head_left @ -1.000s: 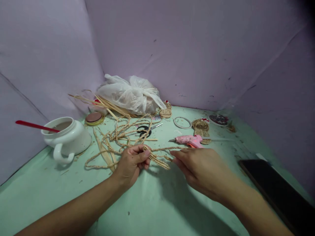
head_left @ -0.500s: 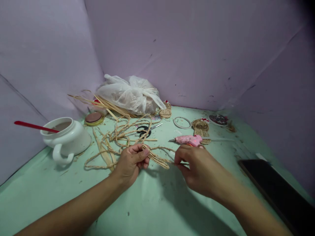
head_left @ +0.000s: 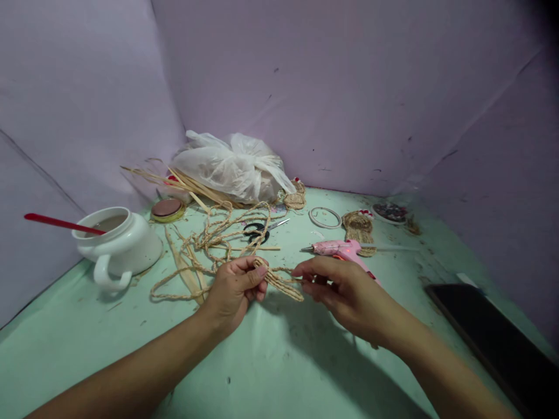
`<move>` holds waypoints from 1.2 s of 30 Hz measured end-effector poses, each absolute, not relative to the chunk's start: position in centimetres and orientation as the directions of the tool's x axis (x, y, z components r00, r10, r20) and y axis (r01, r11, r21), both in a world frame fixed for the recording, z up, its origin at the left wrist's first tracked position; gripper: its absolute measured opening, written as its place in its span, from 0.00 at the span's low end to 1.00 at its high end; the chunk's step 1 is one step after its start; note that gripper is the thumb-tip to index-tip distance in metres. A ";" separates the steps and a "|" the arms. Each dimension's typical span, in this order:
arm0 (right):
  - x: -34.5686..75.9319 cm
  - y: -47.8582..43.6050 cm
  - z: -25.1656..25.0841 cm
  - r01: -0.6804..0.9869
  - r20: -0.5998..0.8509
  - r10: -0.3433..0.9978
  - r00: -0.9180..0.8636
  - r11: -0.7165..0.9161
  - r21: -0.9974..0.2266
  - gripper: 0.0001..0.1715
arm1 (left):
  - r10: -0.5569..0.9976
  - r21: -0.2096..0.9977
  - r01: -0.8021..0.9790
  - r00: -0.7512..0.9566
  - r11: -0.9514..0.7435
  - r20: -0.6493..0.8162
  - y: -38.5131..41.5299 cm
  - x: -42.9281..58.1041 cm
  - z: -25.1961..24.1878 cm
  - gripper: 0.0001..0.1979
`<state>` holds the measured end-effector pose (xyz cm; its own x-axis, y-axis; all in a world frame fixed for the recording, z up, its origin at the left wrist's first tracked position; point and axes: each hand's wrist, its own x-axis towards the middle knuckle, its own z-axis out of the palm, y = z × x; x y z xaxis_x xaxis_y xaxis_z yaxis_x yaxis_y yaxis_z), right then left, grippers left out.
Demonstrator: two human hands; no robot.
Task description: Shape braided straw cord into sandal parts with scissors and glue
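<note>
My left hand (head_left: pixel 240 288) is closed, thumb over fingers, on a folded bundle of braided straw rope (head_left: pixel 283 284). The bundle's looped end sticks out to the right. My right hand (head_left: pixel 345 291) is at that end, with a strand of the rope between its thumb and forefinger; its other fingers are curled and partly hidden. More of the same rope lies in a loose tangle (head_left: pixel 213 233) beyond my left hand. Just past my right hand lies a pink glue gun (head_left: pixel 334 248), its nozzle pointing left. Black-handled scissors (head_left: pixel 257 231) lie by the tangle.
At left stands a white pot (head_left: pixel 140 244) with a red stick (head_left: pixel 61 223) in it. A tied plastic bag (head_left: pixel 236 169) sits at the back beside dry straw strips (head_left: pixel 187 186). Further right are a ring (head_left: pixel 325 217), a woven straw piece (head_left: pixel 358 227) and a dark phone (head_left: pixel 489 343).
My right hand has moved left along the strand, closer to the bundle, and its fingers have loosened a little. My left hand keeps its hold on the rope.
</note>
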<state>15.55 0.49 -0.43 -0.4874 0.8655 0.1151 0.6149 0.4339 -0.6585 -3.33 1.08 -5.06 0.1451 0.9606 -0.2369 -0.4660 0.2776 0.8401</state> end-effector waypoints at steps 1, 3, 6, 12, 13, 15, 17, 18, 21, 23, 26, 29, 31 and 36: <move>15.5 0.5 -0.5 0.624 0.116 0.880 -0.460 0.414 -0.663 0.13 | 0.961 0.840 -0.467 0.144 0.277 -0.236 1.1 -3.3 -5.0 0.11; 15.4 0.5 -0.6 0.647 0.102 0.901 -0.423 0.379 -0.662 0.11 | 0.963 0.840 -0.471 0.139 0.271 -0.233 1.0 -3.3 -5.0 0.11; 15.3 0.3 -0.7 0.669 0.084 0.911 -0.405 0.357 -0.652 0.10 | 0.965 0.840 -0.475 0.124 0.261 -0.230 1.0 -3.2 -4.9 0.11; 15.1 0.2 -0.9 0.656 0.063 0.907 -0.417 0.348 -0.669 0.11 | 0.969 0.849 -0.468 0.095 0.247 -0.229 0.9 -3.2 -4.7 0.11; 15.1 0.2 -0.9 0.656 0.057 0.905 -0.421 0.347 -0.670 0.12 | 0.970 0.850 -0.468 0.091 0.241 -0.225 0.9 -3.2 -4.7 0.11; 15.2 0.1 -0.9 0.660 0.056 0.899 -0.434 0.360 -0.660 0.13 | 0.973 0.854 -0.466 0.085 0.230 -0.216 0.9 -3.2 -4.8 0.11; 15.3 0.0 -0.6 0.670 0.067 0.893 -0.445 0.382 -0.637 0.12 | 0.974 0.857 -0.465 0.070 0.221 -0.213 0.9 -3.2 -4.8 0.11; 15.3 -0.1 -0.5 0.677 0.070 0.891 -0.448 0.389 -0.624 0.11 | 0.975 0.858 -0.464 0.061 0.218 -0.215 0.9 -3.2 -4.8 0.11; 15.1 -0.3 -0.1 0.714 0.065 0.896 -0.439 0.392 -0.580 0.09 | 0.974 0.857 -0.470 0.028 0.212 -0.225 0.9 -3.2 -4.9 0.12; 14.7 -0.4 0.0 0.761 0.057 0.909 -0.413 0.379 -0.527 0.11 | 0.972 0.854 -0.475 0.016 0.212 -0.233 1.0 -3.2 -4.9 0.13; 13.9 -0.5 -0.1 0.828 0.079 0.918 -0.389 0.386 -0.407 0.10 | 0.969 0.851 -0.478 0.005 0.219 -0.247 1.1 -3.1 -4.9 0.13; 13.6 -0.4 -0.2 0.849 0.112 0.912 -0.394 0.408 -0.337 0.07 | 0.965 0.862 -0.444 0.025 0.245 -0.261 0.9 -3.0 -5.1 0.13; 13.9 -0.6 -0.3 0.849 0.106 0.917 -0.384 0.396 -0.350 0.07 | 0.966 0.887 -0.383 0.070 0.258 -0.250 0.5 -3.2 -5.1 0.16; 15.5 -2.0 -0.7 0.856 0.011 0.933 -0.360 0.335 -0.394 0.08 | 0.998 0.997 0.039 0.008 -0.060 0.059 -1.0 -3.7 -4.7 0.24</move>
<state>15.48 -2.04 -0.70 -0.3604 0.9327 0.0107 0.8559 0.3353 -0.3938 -3.65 -1.03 -4.66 0.0076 0.9982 0.0594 0.0390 -0.0596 0.9975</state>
